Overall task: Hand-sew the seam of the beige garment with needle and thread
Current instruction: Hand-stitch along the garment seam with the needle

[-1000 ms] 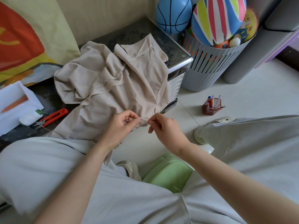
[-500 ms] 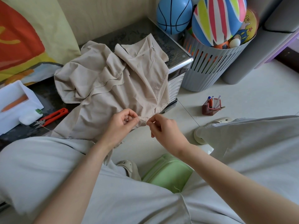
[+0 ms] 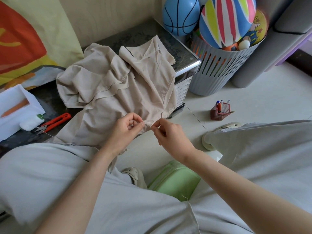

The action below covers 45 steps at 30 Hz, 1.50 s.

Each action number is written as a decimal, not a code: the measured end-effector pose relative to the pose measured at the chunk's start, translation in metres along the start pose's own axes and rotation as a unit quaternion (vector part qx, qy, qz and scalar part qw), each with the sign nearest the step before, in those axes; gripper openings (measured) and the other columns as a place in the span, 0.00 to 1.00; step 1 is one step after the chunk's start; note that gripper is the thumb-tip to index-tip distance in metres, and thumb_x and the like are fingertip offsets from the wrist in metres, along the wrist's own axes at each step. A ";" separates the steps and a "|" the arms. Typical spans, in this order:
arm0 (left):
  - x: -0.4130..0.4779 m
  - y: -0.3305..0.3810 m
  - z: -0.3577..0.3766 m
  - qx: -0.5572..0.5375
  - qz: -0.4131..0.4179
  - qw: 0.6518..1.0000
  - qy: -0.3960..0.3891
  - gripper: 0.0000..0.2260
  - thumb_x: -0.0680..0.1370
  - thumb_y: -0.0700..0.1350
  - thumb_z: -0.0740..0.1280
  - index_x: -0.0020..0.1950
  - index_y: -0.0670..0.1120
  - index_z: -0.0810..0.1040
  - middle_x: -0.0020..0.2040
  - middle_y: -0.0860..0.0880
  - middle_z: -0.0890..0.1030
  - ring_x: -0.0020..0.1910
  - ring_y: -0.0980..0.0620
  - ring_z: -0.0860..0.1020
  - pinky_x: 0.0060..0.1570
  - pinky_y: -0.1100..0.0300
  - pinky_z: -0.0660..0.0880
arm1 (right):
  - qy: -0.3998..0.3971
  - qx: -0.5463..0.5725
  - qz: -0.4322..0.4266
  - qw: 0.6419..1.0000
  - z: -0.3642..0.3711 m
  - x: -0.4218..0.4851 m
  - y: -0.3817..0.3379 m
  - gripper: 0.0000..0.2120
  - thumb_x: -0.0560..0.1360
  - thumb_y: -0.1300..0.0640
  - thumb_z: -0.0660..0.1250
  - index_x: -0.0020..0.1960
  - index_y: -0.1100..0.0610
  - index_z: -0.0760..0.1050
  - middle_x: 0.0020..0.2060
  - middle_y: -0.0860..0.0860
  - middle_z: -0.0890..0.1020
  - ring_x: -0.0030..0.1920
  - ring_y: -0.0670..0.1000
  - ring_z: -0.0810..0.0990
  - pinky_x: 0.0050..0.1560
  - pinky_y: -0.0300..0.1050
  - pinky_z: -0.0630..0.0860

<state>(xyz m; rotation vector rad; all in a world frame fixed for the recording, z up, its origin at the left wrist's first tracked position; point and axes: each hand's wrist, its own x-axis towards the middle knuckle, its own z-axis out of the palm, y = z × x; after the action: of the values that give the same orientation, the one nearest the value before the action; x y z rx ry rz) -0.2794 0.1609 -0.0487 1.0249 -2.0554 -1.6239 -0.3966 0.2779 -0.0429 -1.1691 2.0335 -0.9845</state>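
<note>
One needle [image 3: 148,125], between fingers [image 3: 155,127], beige garment [image 3: 118,92] edge

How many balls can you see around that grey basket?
5. A blue basketball left of the basket, a striped ball on top, a yellow cartoon ball at its right, a small white ball and a part-hidden orange ball at the rim. More may lie underneath.

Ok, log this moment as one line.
phase: seam stitching | left hand: pinches beige garment at seam | right hand: pinches needle beside it | red snips: lying left of garment, untouched
</note>
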 end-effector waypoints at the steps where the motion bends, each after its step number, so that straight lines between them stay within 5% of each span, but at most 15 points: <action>1: 0.000 0.000 0.000 0.001 0.001 1.000 0.000 0.06 0.77 0.37 0.66 0.42 0.46 0.74 0.27 0.59 0.73 0.27 0.62 0.68 0.28 0.71 0.64 | 0.000 0.000 0.000 1.000 0.000 0.000 0.000 0.07 0.79 0.56 0.60 0.47 0.57 0.74 0.28 0.51 0.76 0.33 0.54 0.75 0.41 0.52 0.74; 7: -0.001 0.001 0.002 -0.002 0.006 1.000 -0.002 0.06 0.76 0.35 0.67 0.42 0.44 0.75 0.31 0.52 0.71 0.28 0.61 0.67 0.30 0.71 0.65 | -0.010 0.000 0.007 1.000 0.002 0.002 -0.001 0.05 0.80 0.56 0.58 0.46 0.53 0.71 0.27 0.50 0.78 0.27 0.44 0.73 0.36 0.39 0.71; 14: -0.001 -0.001 0.001 -0.009 0.001 1.000 -0.021 0.05 0.76 0.36 0.68 0.42 0.43 0.77 0.35 0.44 0.76 0.34 0.56 0.72 0.35 0.69 0.69 | -0.013 0.005 0.016 1.000 0.006 0.004 -0.003 0.05 0.80 0.55 0.58 0.46 0.52 0.70 0.30 0.52 0.81 0.29 0.43 0.73 0.38 0.41 0.70; 19: -0.002 0.003 0.001 -0.018 0.005 0.999 -0.028 0.06 0.76 0.35 0.68 0.42 0.45 0.77 0.29 0.58 0.74 0.30 0.62 0.71 0.35 0.71 0.70 | -0.012 0.079 0.042 0.996 0.009 0.005 -0.008 0.06 0.81 0.55 0.57 0.45 0.53 0.69 0.30 0.50 0.79 0.25 0.45 0.73 0.32 0.36 0.71; 24: -0.003 0.009 0.002 -0.034 0.001 0.999 0.005 0.06 0.76 0.35 0.68 0.42 0.45 0.78 0.31 0.52 0.72 0.23 0.63 0.69 0.27 0.75 0.64 | -0.010 0.129 0.042 0.991 0.007 0.007 -0.008 0.06 0.80 0.59 0.59 0.46 0.57 0.72 0.32 0.51 0.80 0.27 0.45 0.75 0.31 0.34 0.72; 31: 0.001 0.003 -0.003 -0.011 0.000 0.999 0.050 0.09 0.76 0.38 0.69 0.40 0.51 0.79 0.31 0.54 0.77 0.32 0.53 0.72 0.30 0.69 0.68 | -0.033 0.115 -0.006 0.993 0.009 0.008 -0.005 0.12 0.79 0.67 0.55 0.59 0.59 0.72 0.46 0.50 0.83 0.37 0.43 0.80 0.42 0.37 0.78; 35: 0.002 0.003 -0.002 -0.004 -0.003 0.998 0.064 0.08 0.76 0.38 0.68 0.40 0.50 0.78 0.34 0.49 0.76 0.32 0.52 0.72 0.30 0.69 0.68 | -0.021 0.157 -0.003 0.987 0.010 0.007 -0.006 0.06 0.80 0.65 0.57 0.53 0.56 0.70 0.44 0.48 0.83 0.37 0.41 0.81 0.39 0.33 0.76; 41: -0.004 0.012 0.003 -0.036 -0.007 0.999 0.018 0.06 0.76 0.35 0.68 0.42 0.45 0.78 0.36 0.44 0.79 0.26 0.64 0.75 0.28 0.76 0.66 | -0.015 0.232 0.044 0.972 0.011 0.008 -0.009 0.06 0.79 0.65 0.59 0.48 0.56 0.67 0.38 0.46 0.82 0.34 0.43 0.82 0.37 0.33 0.76; 45: -0.005 0.012 0.003 -0.031 0.000 0.999 0.022 0.05 0.76 0.35 0.67 0.43 0.43 0.78 0.27 0.57 0.75 0.22 0.64 0.71 0.27 0.75 0.64 | -0.022 0.260 0.102 0.960 0.003 0.009 -0.013 0.04 0.78 0.63 0.62 0.45 0.58 0.71 0.37 0.51 0.83 0.30 0.47 0.81 0.33 0.38 0.78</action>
<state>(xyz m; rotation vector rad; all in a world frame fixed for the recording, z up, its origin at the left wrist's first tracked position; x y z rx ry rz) -0.2821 0.1671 -0.0370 1.0300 -1.9636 -1.6401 -0.3927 0.2644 -0.0352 -0.6812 1.6696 -1.2695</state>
